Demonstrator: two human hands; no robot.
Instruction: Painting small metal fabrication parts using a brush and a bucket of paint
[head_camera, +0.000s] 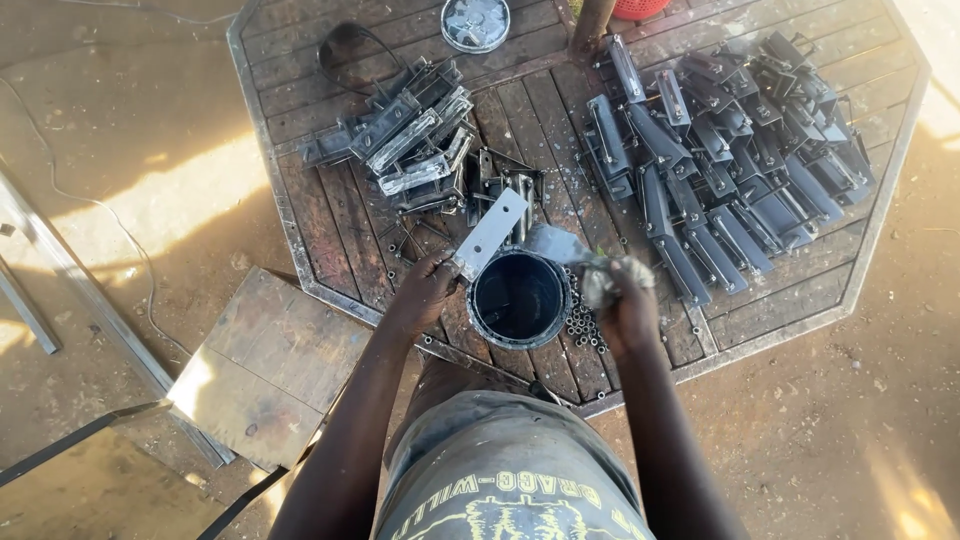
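My left hand (422, 292) grips the near end of a flat grey metal bracket (491, 232), tilted up over the rim of a round can of dark paint (519, 298). My right hand (620, 300) is closed on a paint-coated brush or rag (603, 276) just right of the can; part of the bracket under it looks wet and dark. The can stands at the near edge of an octagonal wooden table (548, 120).
A heap of unpainted grey brackets (415, 135) lies at the table's left, and many dark painted ones (730, 160) fill the right. Small nuts or bolts (583, 322) lie beside the can. A round lid (475, 22) sits at the far edge. A wooden board (265, 365) leans low at left.
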